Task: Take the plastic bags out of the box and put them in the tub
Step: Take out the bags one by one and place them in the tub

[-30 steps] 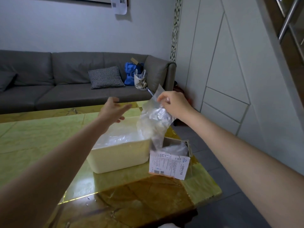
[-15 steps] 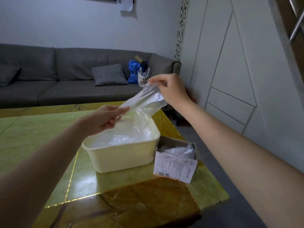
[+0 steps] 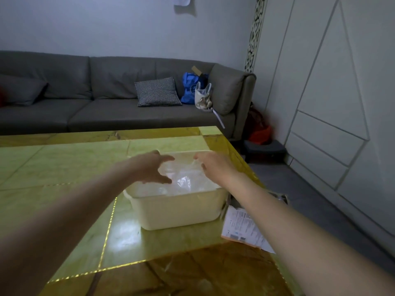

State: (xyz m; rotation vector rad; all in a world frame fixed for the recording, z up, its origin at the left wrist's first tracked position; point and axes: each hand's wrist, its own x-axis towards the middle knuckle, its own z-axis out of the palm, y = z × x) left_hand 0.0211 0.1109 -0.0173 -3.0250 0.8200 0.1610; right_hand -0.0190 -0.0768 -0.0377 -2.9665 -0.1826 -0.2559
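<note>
Over the cream plastic tub [image 3: 179, 208] on our yellow-green marble coffee table [image 3: 64, 167], both our hands are down among the clear plastic bags [image 3: 186, 178].

Our left hand [image 3: 149, 169] hangs above the tub's left half with fingers spread and loose, gripping nothing; our right hand [image 3: 215, 167] is at the right rim, fingertips pinching a fold of clear film (the motion blur makes this hard to judge). Crumpled bags fill the tub. Just beside its right wall sits the cardboard box [image 3: 245, 227], its printed label flap facing us, mostly hidden by our right forearm. Beyond the table stands a grey sofa [image 3: 106, 99] with a houndstooth cushion [image 3: 158, 91].
</note>
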